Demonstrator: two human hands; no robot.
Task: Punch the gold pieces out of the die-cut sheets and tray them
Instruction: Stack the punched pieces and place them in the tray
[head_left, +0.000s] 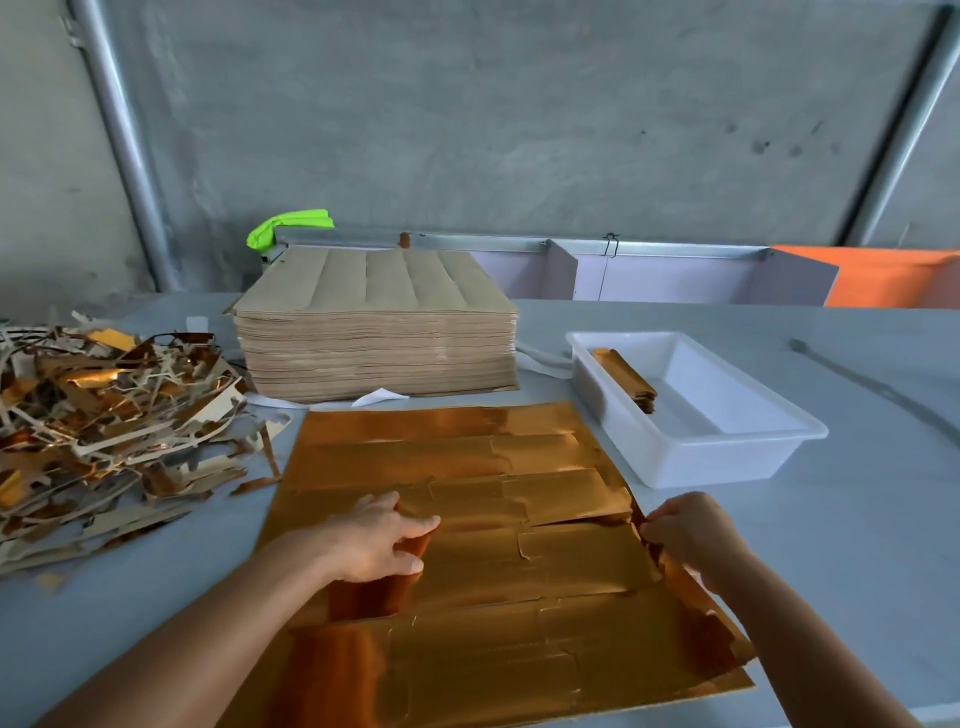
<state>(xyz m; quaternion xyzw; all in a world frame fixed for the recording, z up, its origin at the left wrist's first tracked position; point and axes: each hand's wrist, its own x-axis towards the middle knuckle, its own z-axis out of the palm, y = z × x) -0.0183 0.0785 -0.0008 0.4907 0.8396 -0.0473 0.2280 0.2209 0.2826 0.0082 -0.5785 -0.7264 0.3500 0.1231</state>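
1. A gold die-cut sheet (467, 519) lies flat on the grey table (857, 519), close to the person so both hands reach it.
2. The left hand (379, 540) has its fingers curled over a gold piece (410, 545) lifting from the sheet's left side, probably to work it free.
3. The right hand (685, 535) pinches the sheet's right edge; it looks like the waste border, though glare makes that hard to tell.
4. The white tray (727, 447) sits just beyond the sheet on the right, a few finished pieces (626, 379) stacked inside.
5. Scrap (104, 415) is heaped on the left, away from the tray.
6. The stack of unpunched sheets (379, 332) waits behind, brown side up.
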